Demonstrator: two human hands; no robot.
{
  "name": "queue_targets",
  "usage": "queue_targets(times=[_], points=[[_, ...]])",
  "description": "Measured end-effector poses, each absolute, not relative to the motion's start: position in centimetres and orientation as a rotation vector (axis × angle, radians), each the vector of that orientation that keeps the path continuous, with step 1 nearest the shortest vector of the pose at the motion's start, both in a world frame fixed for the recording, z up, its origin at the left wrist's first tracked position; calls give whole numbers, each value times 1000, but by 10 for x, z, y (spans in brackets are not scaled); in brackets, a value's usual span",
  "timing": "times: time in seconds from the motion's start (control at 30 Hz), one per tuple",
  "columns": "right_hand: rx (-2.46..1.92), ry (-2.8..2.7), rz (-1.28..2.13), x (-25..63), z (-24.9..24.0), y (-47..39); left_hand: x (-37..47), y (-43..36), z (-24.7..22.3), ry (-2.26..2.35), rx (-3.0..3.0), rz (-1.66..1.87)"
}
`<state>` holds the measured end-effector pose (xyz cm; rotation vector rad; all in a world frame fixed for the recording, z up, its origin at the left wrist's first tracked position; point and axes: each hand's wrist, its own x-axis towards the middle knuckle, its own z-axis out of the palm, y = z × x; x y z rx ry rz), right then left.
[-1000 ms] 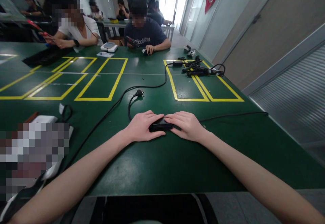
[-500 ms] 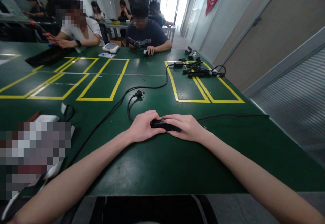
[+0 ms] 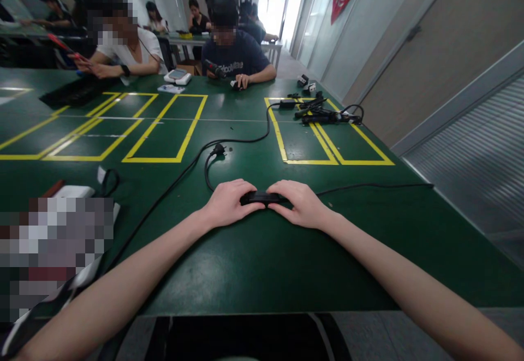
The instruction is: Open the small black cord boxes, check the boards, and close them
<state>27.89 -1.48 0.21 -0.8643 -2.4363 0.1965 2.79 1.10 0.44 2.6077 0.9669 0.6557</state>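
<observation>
A black power adapter (image 3: 262, 197) lies on the green table between my hands. My left hand (image 3: 227, 203) grips its left end, with the thumb along the near side and the fingers over the far side. Around the right end, my right hand (image 3: 301, 202) is closed in the same way. The adapter's middle shows between my fingertips. A short cord curls from behind my left hand to a black plug (image 3: 219, 149) lying on the table. From behind my right hand a thin black cable (image 3: 368, 185) runs to the table's right edge.
A long black cable (image 3: 172, 186) crosses the green table (image 3: 262, 273). Yellow tape rectangles (image 3: 180, 142) mark its surface. Tangled black cables and adapters (image 3: 319, 112) lie at the far right. A blurred-out item (image 3: 61, 241) is at the left. Two people sit across the table.
My right hand's fingers have drawn back to the right, baring more of the adapter's middle. The plug has shifted slightly left and turned.
</observation>
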Motion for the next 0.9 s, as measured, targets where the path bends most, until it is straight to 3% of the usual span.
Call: queue_targets(times=[0.27, 0.5, 0.6, 0.77, 0.9], points=[[-854, -2485, 396, 279, 2, -16, 29, 12, 2, 887, 2684, 712], [-1106, -1658, 759, 334, 1, 19, 20, 14, 11, 843, 2956, 1133], [-1097, -1271, 736, 366, 8, 32, 20, 18, 6, 645, 2953, 943], [-1038, -936, 574, 412, 20, 41, 22, 26, -7, 716, 2876, 791], [-1398, -863, 321, 441, 13, 48, 22, 28, -10, 734, 2842, 776]])
